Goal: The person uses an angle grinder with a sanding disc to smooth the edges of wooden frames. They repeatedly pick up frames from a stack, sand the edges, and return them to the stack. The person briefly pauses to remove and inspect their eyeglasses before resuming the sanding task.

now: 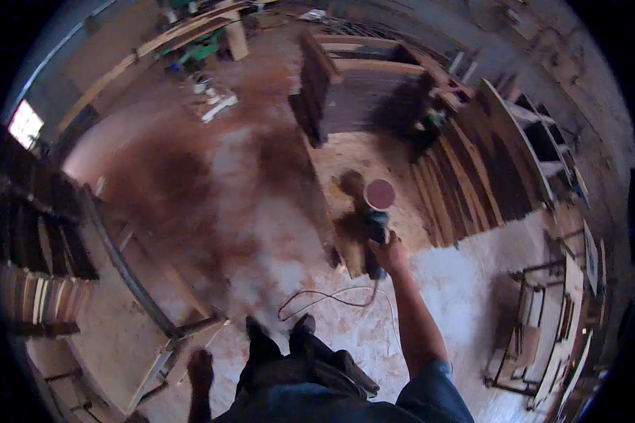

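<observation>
Sander [377, 224] is being held out over a pale wooden panel [331, 162], dark slats [469, 180] lying in a row alongside. Round disc [379, 195] is facing up, probably sparing the wood. Cord [324, 296] is looping slack over the floor [240, 211], likely allowing reach. Right hand [389, 252] is gripping the sander, fingers closed around it; left hand [200, 365] is hanging low, too dim to tell whether open or clenched.

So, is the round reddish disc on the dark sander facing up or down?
Up: the disc shows its full face; the right hand holds the sander.
</observation>
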`<state>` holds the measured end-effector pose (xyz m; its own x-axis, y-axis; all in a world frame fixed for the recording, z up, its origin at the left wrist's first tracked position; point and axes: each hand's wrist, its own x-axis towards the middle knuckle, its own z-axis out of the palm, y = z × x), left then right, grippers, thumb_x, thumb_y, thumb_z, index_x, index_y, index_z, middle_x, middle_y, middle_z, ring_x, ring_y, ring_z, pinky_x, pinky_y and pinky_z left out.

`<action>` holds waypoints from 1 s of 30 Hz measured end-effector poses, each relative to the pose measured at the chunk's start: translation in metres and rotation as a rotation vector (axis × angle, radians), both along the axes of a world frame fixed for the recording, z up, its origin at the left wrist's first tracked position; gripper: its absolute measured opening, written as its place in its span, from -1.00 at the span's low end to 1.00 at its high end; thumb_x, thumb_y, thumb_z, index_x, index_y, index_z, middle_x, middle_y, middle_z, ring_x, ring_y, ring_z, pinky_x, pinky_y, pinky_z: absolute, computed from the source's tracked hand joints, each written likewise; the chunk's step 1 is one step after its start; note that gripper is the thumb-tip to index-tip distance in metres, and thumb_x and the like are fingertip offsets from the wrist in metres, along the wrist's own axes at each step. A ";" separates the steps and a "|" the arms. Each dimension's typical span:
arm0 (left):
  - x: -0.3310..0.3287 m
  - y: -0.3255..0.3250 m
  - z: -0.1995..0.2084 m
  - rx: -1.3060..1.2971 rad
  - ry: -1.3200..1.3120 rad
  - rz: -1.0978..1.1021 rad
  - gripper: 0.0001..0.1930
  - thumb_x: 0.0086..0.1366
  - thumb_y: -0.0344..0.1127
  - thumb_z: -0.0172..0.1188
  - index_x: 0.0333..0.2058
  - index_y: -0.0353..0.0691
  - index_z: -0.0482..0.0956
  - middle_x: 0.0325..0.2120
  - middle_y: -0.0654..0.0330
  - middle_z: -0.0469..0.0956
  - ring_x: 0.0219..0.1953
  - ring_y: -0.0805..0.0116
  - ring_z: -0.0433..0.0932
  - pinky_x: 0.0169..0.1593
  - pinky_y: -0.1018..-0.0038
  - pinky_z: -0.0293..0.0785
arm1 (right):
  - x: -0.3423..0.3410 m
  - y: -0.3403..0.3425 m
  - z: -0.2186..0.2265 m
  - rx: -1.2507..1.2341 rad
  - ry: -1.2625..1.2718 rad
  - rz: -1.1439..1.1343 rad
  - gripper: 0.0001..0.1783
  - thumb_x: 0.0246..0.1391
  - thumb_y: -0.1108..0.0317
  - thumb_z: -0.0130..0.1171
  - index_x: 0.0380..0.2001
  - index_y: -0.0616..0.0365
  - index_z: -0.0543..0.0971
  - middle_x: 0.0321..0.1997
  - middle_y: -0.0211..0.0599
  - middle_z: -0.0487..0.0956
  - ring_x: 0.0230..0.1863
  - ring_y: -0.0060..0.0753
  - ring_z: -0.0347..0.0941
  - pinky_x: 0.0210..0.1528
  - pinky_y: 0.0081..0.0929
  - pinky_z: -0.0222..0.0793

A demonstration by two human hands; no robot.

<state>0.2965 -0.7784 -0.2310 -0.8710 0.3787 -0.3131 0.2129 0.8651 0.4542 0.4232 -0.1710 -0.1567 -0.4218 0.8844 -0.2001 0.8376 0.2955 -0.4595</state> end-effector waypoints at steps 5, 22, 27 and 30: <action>0.140 -0.118 -0.058 -0.151 -0.502 0.244 -0.74 0.31 -0.15 0.06 -0.34 -0.26 0.52 -0.44 0.07 0.50 -0.31 0.06 0.48 -0.21 0.21 0.44 | -0.013 0.043 -0.054 -0.118 -0.108 -0.043 -0.25 -0.19 -0.16 0.32 -0.08 0.27 0.55 -0.10 0.09 0.61 -0.03 0.06 0.54 -0.01 -0.12 0.44; 0.139 -0.060 -0.056 0.107 -0.148 0.188 -0.69 0.23 -0.09 0.14 -0.23 -0.20 0.58 -0.15 0.01 0.59 -0.10 0.02 0.56 -0.06 0.24 0.51 | 0.022 0.126 -0.113 -0.887 0.726 0.096 -0.51 0.04 0.09 0.26 -0.07 0.24 0.53 -0.19 -0.33 0.55 -0.25 -0.44 0.47 -0.14 -0.45 0.40; 0.126 -0.072 0.011 -0.002 -0.285 0.473 -0.58 0.24 -0.03 0.16 -0.10 -0.25 0.56 -0.13 -0.03 0.58 -0.08 -0.01 0.56 -0.03 0.19 0.51 | 0.022 0.069 -0.074 -0.857 0.771 -0.212 -0.54 0.12 -0.01 0.17 -0.16 0.17 0.46 -0.33 -0.33 0.47 -0.38 -0.36 0.41 -0.31 -0.38 0.38; 0.124 -0.092 0.025 0.065 -0.223 0.500 -0.59 0.24 -0.04 0.15 -0.10 -0.25 0.55 -0.12 -0.02 0.58 -0.07 -0.02 0.56 -0.02 0.19 0.51 | 0.032 0.047 -0.086 -0.909 0.843 -0.247 -0.53 0.16 -0.11 0.09 -0.21 0.12 0.46 -0.44 -0.40 0.43 -0.48 -0.38 0.33 -0.41 -0.38 0.31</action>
